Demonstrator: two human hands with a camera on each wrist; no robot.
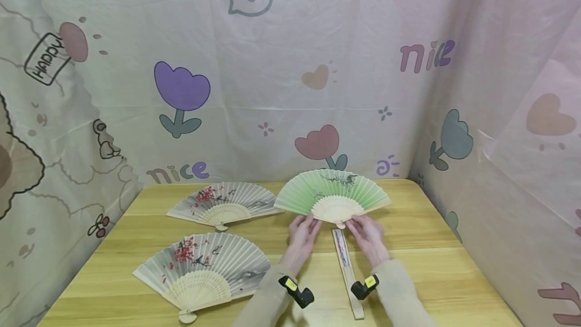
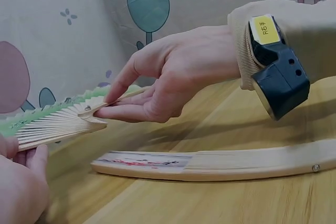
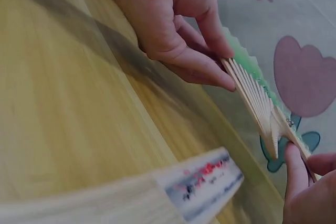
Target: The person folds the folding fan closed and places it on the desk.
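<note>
A spread green folding fan (image 1: 333, 191) with a dark printed motif is held above the far part of the table. My left hand (image 1: 301, 236) pinches its left outer rib; my right hand (image 1: 368, 236) pinches the right one, close to the pivot. In the left wrist view, the right hand (image 2: 168, 74) has thumb and fingers on either side of the rib. The right wrist view shows the left hand (image 3: 168, 30) pinching the opposite rib. Below, between my forearms, a folded fan (image 1: 347, 274) with a grey and red print lies on the table.
Two spread grey fans with red blossoms lie on the left, a far one (image 1: 227, 206) and a near one (image 1: 204, 271). The wooden table (image 1: 422, 266) meets patterned cloth (image 1: 272, 64) at the back and sides.
</note>
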